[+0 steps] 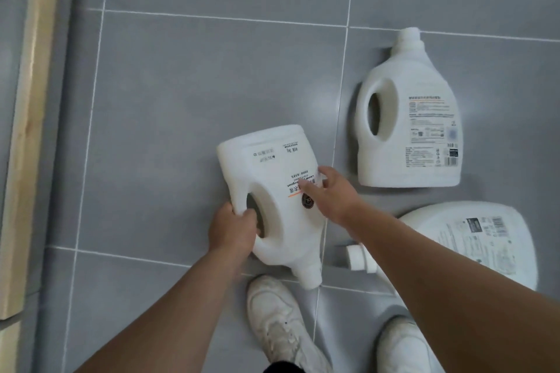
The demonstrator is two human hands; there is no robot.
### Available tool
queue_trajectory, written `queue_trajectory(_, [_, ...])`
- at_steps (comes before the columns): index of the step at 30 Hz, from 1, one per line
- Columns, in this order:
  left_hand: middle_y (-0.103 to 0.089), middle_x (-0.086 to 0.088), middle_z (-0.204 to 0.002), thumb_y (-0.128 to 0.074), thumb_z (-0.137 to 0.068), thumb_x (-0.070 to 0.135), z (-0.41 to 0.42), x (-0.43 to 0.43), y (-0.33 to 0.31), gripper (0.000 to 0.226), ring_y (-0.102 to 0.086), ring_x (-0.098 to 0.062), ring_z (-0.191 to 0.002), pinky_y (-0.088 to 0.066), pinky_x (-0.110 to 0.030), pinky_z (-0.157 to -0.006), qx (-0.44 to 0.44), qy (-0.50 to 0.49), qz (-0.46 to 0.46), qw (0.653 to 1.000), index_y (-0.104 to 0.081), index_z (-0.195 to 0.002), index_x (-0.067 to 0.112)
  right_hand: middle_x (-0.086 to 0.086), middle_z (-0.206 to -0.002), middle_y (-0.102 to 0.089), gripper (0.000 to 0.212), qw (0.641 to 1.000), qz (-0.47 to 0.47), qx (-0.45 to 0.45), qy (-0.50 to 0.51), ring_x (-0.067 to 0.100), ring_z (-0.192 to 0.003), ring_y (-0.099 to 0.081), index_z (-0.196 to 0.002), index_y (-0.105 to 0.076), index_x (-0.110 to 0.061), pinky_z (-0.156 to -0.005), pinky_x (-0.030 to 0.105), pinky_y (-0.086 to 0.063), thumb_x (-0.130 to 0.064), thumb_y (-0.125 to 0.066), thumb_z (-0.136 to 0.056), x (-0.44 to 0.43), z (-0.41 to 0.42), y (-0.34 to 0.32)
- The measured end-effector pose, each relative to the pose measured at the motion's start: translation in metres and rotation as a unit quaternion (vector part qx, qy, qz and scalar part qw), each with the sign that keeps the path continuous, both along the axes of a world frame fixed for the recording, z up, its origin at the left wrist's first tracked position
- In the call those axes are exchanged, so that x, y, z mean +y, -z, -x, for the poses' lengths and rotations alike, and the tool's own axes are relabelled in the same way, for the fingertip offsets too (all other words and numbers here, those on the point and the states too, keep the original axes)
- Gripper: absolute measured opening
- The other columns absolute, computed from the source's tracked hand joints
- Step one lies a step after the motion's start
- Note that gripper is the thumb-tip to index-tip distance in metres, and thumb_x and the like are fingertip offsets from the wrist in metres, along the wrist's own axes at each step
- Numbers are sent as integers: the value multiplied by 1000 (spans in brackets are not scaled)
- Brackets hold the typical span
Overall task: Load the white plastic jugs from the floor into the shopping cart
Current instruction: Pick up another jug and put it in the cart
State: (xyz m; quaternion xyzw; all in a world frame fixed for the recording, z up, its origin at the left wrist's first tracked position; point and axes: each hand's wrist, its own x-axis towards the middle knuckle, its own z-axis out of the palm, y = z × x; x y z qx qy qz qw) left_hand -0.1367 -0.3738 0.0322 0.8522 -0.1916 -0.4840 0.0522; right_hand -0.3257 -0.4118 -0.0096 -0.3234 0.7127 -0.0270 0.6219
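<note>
Three white plastic jugs lie on the grey tiled floor. The nearest jug (272,179) lies in the middle with its cap pointing toward me. My left hand (233,230) is closed around its handle. My right hand (328,191) rests on its label side, fingers spread and touching it. A second jug (424,118) lies flat at the upper right, cap pointing away. A third jug (463,239) lies at the lower right, partly hidden under my right forearm. No shopping cart is in view.
My two white sneakers (281,324) stand on the tiles just below the jugs. A pale wooden beam (27,130) runs along the left edge. Bare grey tiles (212,70) stretch across the top and left.
</note>
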Motion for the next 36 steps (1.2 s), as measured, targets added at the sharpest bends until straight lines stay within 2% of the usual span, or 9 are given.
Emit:
queue_trajectory(5, [-80,-5,-89,-78,-54,52,-20,9,26,52,-79,-34,-96,-66,-58,-93,77,-90,21,993,-73,-95,20,-10,-114,-74,68,999,14,-28,30,14,-104,-74,-139,-56,-28,-84,35,-59,-58,-84,-85,-6,-15,19])
queue_trajectory(11, [-81,3,-101,-90,-55,64,-29,17,44,70,-75,-23,-92,-64,-55,-92,131,-135,57,980,-73,-112,28,-10,-92,-84,40,993,8,-96,67,7,-76,-80,-113,-71,-26,-55,18,-58,-39,-94,-82,-13,-33,28])
queue_trajectory(19, [-84,3,-107,-102,-68,44,-35,22,45,62,-77,-18,-86,-65,-40,-79,146,-148,78,975,-71,-119,28,-3,-85,-85,26,989,0,-123,79,10,-64,-80,-99,-76,-22,-48,20,-57,-29,-95,-81,-20,-42,11])
queue_trajectory(23, [-82,2,-103,-100,-74,36,-35,29,-7,55,-73,-14,-75,-57,-28,-61,153,-165,88,970,-69,-118,24,2,-98,-86,38,991,5,-118,71,20,-81,-83,-107,-76,-22,-61,29,-60,-33,-97,-77,-15,-45,-38])
queue_trajectory(27, [-83,4,-110,-103,-59,49,-42,36,-83,71,-78,-18,-90,-58,-29,-69,165,-180,107,964,-69,-118,30,1,-95,-86,35,991,19,-120,50,20,-80,-83,-104,-76,-21,-66,33,-62,-32,-97,-78,-18,-50,-119])
queue_trajectory(29, [-82,4,-112,-104,-67,38,-48,39,-131,66,-80,-14,-87,-58,-23,-64,177,-196,120,957,-68,-122,28,2,-96,-86,42,990,24,-134,38,21,-81,-83,-109,-77,-19,-67,36,-64,-33,-98,-76,-18,-56,-168])
queue_trajectory(31, [-82,3,-109,-102,-73,28,-55,42,-186,62,-79,-5,-75,-57,-17,-56,179,-202,136,953,-67,-124,24,3,-97,-86,51,990,34,-136,21,27,-90,-83,-113,-77,-19,-78,48,-68,-38,-100,-71,-18,-63,-220])
queue_trajectory(33, [-83,6,-109,-104,-68,34,-61,47,-242,71,-80,-5,-81,-60,-22,-65,171,-195,154,953,-67,-128,24,3,-98,-86,56,989,47,-141,7,30,-94,-83,-112,-77,-20,-86,57,-67,-42,-101,-67,-16,-71,-277])
queue_trajectory(36, [-81,11,-105,-102,-72,36,-70,60,-336,65,-78,-2,-81,-58,-25,-66,158,-205,182,949,-66,-125,28,2,-97,-86,57,984,61,-164,-18,27,-87,-84,-113,-76,-21,-74,49,-69,-44,-101,-67,-10,-84,-370])
